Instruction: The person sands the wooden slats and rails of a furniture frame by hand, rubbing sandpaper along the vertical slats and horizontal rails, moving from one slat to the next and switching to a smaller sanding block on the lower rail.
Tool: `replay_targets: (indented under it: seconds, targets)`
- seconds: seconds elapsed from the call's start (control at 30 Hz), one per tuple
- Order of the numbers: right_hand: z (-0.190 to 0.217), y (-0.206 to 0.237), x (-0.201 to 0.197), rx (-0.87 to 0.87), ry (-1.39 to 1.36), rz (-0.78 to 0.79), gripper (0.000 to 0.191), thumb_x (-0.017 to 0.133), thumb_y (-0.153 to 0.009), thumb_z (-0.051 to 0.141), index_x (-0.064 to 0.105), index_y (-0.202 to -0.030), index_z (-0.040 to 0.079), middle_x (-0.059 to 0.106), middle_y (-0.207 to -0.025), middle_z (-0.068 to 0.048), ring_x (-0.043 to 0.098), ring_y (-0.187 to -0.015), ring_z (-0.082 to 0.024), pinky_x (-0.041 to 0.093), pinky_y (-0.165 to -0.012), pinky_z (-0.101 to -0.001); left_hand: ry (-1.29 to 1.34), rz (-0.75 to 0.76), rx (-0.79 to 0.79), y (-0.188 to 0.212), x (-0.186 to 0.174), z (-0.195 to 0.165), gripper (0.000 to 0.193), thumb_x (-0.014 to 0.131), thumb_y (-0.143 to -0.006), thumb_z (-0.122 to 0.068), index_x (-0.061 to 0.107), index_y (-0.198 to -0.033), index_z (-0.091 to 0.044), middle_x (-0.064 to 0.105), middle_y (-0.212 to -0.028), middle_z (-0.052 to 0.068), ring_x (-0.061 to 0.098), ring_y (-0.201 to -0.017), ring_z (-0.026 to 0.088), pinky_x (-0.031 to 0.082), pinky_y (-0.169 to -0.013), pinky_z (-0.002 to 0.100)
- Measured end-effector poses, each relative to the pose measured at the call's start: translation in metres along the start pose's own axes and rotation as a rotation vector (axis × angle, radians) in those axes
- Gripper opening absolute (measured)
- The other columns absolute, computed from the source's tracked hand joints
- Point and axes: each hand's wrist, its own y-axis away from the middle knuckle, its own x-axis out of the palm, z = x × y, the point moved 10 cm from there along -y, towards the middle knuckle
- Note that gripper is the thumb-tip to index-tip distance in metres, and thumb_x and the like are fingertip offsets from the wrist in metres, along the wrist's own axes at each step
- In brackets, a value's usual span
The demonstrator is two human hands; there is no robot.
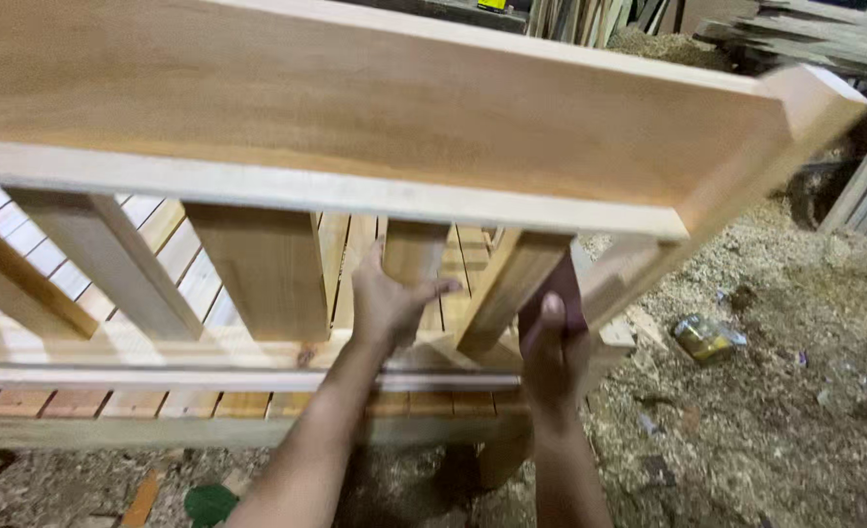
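Hands on a Wooden Frame

Wood everywhere, pale and new. Big wooden frame [375, 117] across the top, with a wide flat board and a light edge strip along its near side. Short slanted slats under that board, side by side, running down to a long rail [160, 376] near the bottom.

Left hand [390, 303] reaching up from below, in the middle of the view. Fingers spread wide open, palm pressed flat on the round-edged slat [414, 249]. Thumb sticking out to the right. Not wrapped around anything, just touching.

Right hand [551, 357] just to the right of it. Closed around a dark brown block [559, 288], thumb lying up along its front. Block held against the slanted slat [512, 284] near the right end of the frame. Hard to tell what the block is made of.

More slatted wood lying flat beneath the frame, with reddish boards at the near left.

Sawdust and wood chips all over the floor [746, 430] on the right. Small crumpled packet [707, 337] lying there, shiny, yellow and silver, right of the hands. Green round thing [211, 504] on the ground at the near left. Little yellow label [493, 5] at the far top edge, too small to see well. Stacked planks [805, 34] at the far right.
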Motion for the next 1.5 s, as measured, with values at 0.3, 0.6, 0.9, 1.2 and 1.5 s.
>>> replay_targets:
  seconds: [0.3,0.6,0.9,1.2,1.5]
  targets:
    - [0.042,-0.034,0.022,-0.129,0.097,0.179,0.034,0.046,-0.099,0.014,0.053,-0.126,-0.004,0.056,-0.108,-0.020,0.055,-0.084,-0.025,0.052,-0.072,-0.0333,0.160,0.014,-0.013,0.000,-0.004,-0.014,0.067,0.092,-0.061,-0.021,0.062,-0.118,-0.003,0.076,-0.104,0.011,0.074,-0.094,0.018,0.060,-0.085,0.034]
    - [0.020,-0.024,0.003,0.261,0.327,0.037,0.057,0.047,-0.104,0.025,0.041,-0.155,0.000,0.055,-0.140,-0.023,0.056,-0.117,-0.028,0.048,-0.091,-0.0389,0.254,0.017,0.061,-0.001,-0.001,-0.013,0.052,0.084,-0.061,-0.012,0.068,-0.110,-0.001,0.077,-0.097,0.011,0.075,-0.085,0.019,0.062,-0.080,0.034]
    - [0.034,-0.017,0.004,0.533,0.498,-0.078,0.066,0.047,-0.105,0.025,0.019,-0.162,0.009,0.026,-0.162,-0.023,0.041,-0.138,-0.034,0.035,-0.108,-0.0549,0.245,0.043,0.110,0.004,0.000,-0.023,0.053,0.084,-0.064,-0.009,0.066,-0.113,0.000,0.078,-0.101,0.014,0.076,-0.090,0.021,0.063,-0.084,0.035]
    - [0.049,-0.008,0.007,0.450,0.270,-0.032,0.063,0.037,-0.109,0.029,0.011,-0.165,0.018,0.009,-0.165,-0.025,0.021,-0.147,-0.044,0.023,-0.118,-0.0580,-0.006,0.029,0.316,-0.026,0.002,-0.062,0.064,0.098,-0.076,-0.025,0.062,-0.118,0.007,0.079,-0.112,0.015,0.072,-0.104,0.021,0.042,-0.106,0.037]
    - [0.049,0.006,0.027,-0.230,-0.121,0.079,0.078,0.046,-0.090,0.002,0.011,-0.159,-0.007,0.042,-0.156,-0.036,0.040,-0.150,-0.044,0.021,-0.123,-0.0548,0.076,-0.173,0.228,-0.015,-0.012,-0.079,0.050,0.086,-0.061,-0.023,0.073,-0.103,0.001,0.081,-0.095,0.011,0.076,-0.089,0.019,0.059,-0.087,0.032]
